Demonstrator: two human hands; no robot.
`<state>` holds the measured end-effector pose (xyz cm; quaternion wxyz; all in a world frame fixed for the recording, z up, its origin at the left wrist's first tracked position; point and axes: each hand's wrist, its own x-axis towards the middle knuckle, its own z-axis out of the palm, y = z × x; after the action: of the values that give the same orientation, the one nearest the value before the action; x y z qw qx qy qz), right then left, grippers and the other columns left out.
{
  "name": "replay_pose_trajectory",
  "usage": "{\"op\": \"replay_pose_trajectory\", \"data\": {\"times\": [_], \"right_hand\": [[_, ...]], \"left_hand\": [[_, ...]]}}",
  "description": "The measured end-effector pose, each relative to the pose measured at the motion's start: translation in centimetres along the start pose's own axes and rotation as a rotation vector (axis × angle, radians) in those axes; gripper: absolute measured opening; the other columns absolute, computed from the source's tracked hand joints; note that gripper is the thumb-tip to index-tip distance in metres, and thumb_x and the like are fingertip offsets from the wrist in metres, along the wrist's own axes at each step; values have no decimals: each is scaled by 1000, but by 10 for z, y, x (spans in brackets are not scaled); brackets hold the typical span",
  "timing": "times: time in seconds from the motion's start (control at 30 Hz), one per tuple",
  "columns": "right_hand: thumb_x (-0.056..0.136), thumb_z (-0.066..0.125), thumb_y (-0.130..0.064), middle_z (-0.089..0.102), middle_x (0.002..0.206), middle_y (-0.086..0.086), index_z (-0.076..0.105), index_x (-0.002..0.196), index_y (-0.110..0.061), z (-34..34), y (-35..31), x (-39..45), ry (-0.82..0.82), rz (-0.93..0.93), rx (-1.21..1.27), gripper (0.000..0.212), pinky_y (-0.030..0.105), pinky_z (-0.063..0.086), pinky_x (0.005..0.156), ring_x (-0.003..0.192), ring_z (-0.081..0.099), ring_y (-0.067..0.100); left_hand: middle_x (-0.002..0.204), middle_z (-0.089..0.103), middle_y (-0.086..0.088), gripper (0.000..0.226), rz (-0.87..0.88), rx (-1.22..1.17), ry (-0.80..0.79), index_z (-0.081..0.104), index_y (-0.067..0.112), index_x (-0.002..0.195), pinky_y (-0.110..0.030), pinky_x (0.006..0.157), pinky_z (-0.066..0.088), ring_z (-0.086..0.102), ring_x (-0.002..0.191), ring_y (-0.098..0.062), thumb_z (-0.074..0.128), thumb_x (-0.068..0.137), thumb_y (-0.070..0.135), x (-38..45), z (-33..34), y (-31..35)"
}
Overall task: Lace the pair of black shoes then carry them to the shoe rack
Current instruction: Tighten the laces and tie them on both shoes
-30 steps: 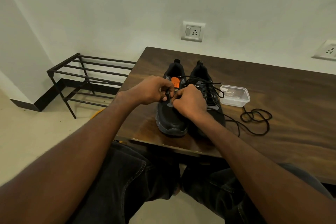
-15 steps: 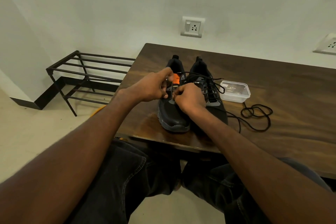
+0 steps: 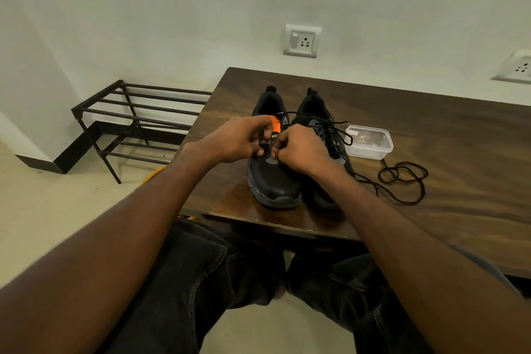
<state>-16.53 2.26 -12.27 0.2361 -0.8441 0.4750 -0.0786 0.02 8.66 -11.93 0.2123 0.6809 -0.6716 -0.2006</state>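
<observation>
Both hands meet over the tongue of the left-hand black shoe (image 3: 274, 178): the left hand (image 3: 238, 139) curls its fingers and pinches at the eyelet row, while the right hand (image 3: 298, 149) is bunched in a pinch at the same spot — whether it grips lace or upper cannot be told from here. An orange insole shows just past the knuckles at 12 o'clock. At 3 o'clock, touching its twin, stands the second shoe (image 3: 319, 123), its lace (image 3: 402, 178) threaded through the upper eyelets and trailing off in loose coils across the wooden table (image 3: 459, 129) toward 4 o'clock. A clear lidded box (image 3: 369, 141) sits just beside that shoe. Down at 9 o'clock, on the floor beside the table, waits the black metal shoe rack (image 3: 138, 121).

The cord looks thin, limp and prone to tangling, best pinched near its stiff tip for threading. The shoes appear light with soft uppers and firm soles — likely carried by hooking fingers inside the heel collars.
</observation>
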Motion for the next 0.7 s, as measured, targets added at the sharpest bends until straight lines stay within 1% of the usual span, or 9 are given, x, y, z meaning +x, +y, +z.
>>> {"op": "replay_pose_trajectory", "data": {"times": [0.07, 0.1, 0.13, 0.17, 0.27, 0.4, 0.47, 0.53, 0.7], "right_hand": [[92, 73, -24, 73, 93, -5, 77, 84, -30, 1, 0, -2, 60, 51, 74, 10, 37, 58, 82, 94, 68, 16], [92, 74, -24, 73, 95, -4, 78, 88, -29, 4, -1, -4, 96, 75, 98, 7, 37, 58, 83, 96, 68, 17], [92, 74, -24, 72, 96, -3, 78, 90, -28, 7, -2, -5, 128, 95, 101, 6, 39, 58, 85, 96, 68, 18], [92, 73, -24, 72, 95, -2, 79, 90, -27, 10, -2, -6, 163, 105, 91, 6, 43, 59, 87, 96, 68, 20], [92, 72, -26, 70, 100, -1, 78, 90, -27, 13, -4, -8, 206, 140, 84, 7, 49, 58, 90, 98, 67, 23], [95, 71, -32, 71, 103, -3, 78, 89, -32, 11, -6, -8, 112, 182, 125, 10, 51, 54, 97, 105, 65, 24], [94, 72, -32, 72, 104, -6, 78, 88, -35, 10, -6, -7, 85, 155, 122, 9, 50, 54, 98, 106, 65, 23], [93, 74, -31, 72, 104, -9, 78, 90, -37, 9, -6, -6, 63, 148, 129, 8, 51, 52, 99, 107, 65, 21], [94, 73, -34, 72, 105, -7, 79, 93, -35, 9, -6, -5, 76, 194, 145, 6, 46, 50, 98, 107, 63, 21]], "left_hand": [[92, 60, -1, 51, 42, 35, -38, 57, 40, 124, -32, 76, 59, 63, 83, -17, 70, 91, 2, -2, -2, 0], [93, 58, 3, 59, 52, 42, -52, 55, 42, 134, -28, 76, 56, 61, 84, -13, 70, 92, 2, -2, -2, 1], [92, 57, 8, 61, 54, 31, -56, 56, 41, 138, -25, 77, 54, 59, 83, -9, 70, 92, 2, -3, -3, 2], [90, 55, 13, 59, 55, 23, -51, 59, 38, 137, -24, 77, 51, 57, 81, -6, 71, 92, 2, -2, -3, 2], [82, 51, 18, 44, 61, 58, -37, 67, 31, 124, -25, 77, 46, 55, 77, -2, 72, 91, 2, 1, -3, 4], [83, 57, 6, 40, 45, 46, -15, 60, 37, 97, -42, 79, 58, 60, 78, -14, 73, 88, 0, 1, -2, 1], [85, 60, -2, 35, 44, 26, -8, 63, 30, 94, -47, 79, 59, 64, 80, -23, 73, 87, -2, 0, -2, 0], [86, 63, -8, 29, 47, 16, -4, 65, 24, 94, -50, 78, 59, 65, 82, -28, 74, 85, -3, -1, -1, 1], [81, 62, -6, 30, 32, 17, -1, 65, 24, 87, -50, 76, 59, 65, 80, -30, 75, 83, -4, 1, -1, 3]]}}
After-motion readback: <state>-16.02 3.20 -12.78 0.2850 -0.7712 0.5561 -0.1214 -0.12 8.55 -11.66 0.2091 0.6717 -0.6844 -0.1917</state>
